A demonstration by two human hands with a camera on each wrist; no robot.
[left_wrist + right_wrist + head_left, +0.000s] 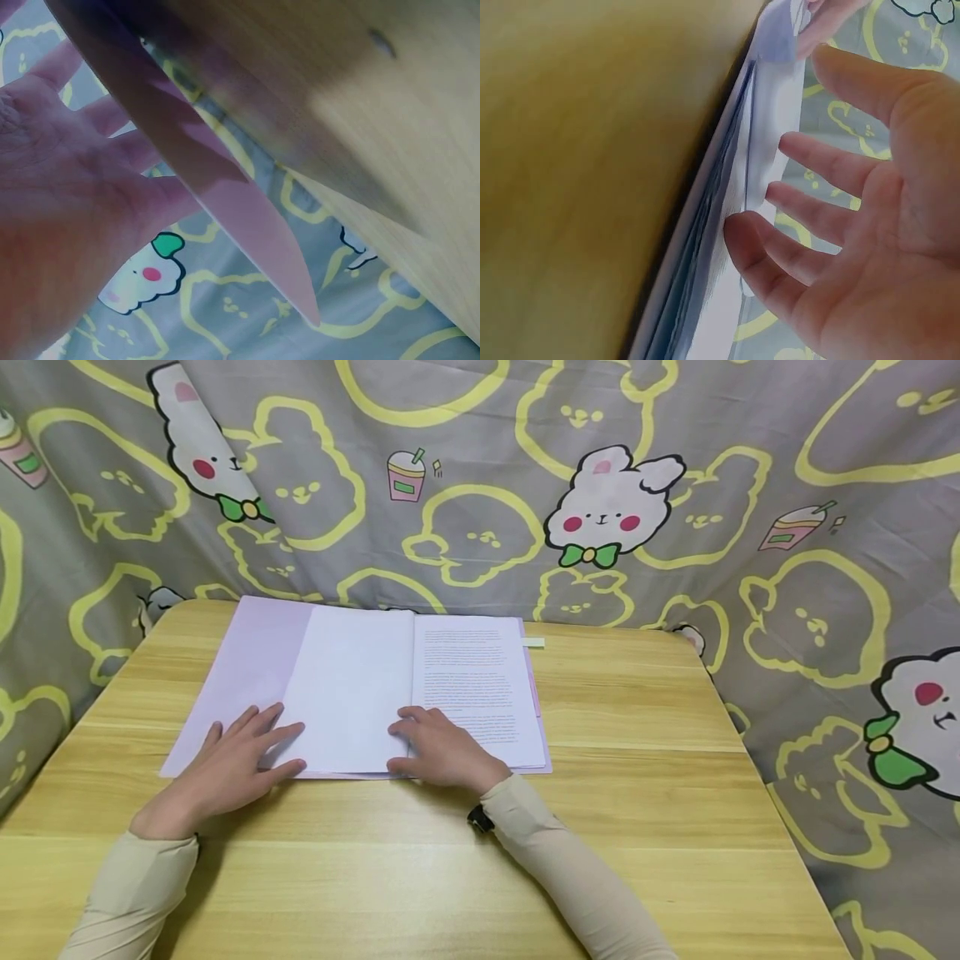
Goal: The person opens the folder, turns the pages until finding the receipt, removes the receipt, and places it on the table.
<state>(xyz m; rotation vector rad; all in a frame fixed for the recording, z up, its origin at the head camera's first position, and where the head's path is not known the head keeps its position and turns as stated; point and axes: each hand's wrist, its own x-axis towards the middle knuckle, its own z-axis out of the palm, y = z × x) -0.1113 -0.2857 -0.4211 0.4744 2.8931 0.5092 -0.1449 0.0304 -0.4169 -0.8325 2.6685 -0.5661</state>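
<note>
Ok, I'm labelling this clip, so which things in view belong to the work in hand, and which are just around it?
Part of the work:
open lilac folder
blank page
printed page
left hand
right hand

Just around it:
wooden table
patterned curtain
black item at the right wrist

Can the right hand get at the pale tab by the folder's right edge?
Likely yes: the tab sticks out over the table, with only the printed page between it and the right hand.

Room right of folder (255, 656), curtain (480, 443) blocking behind
</note>
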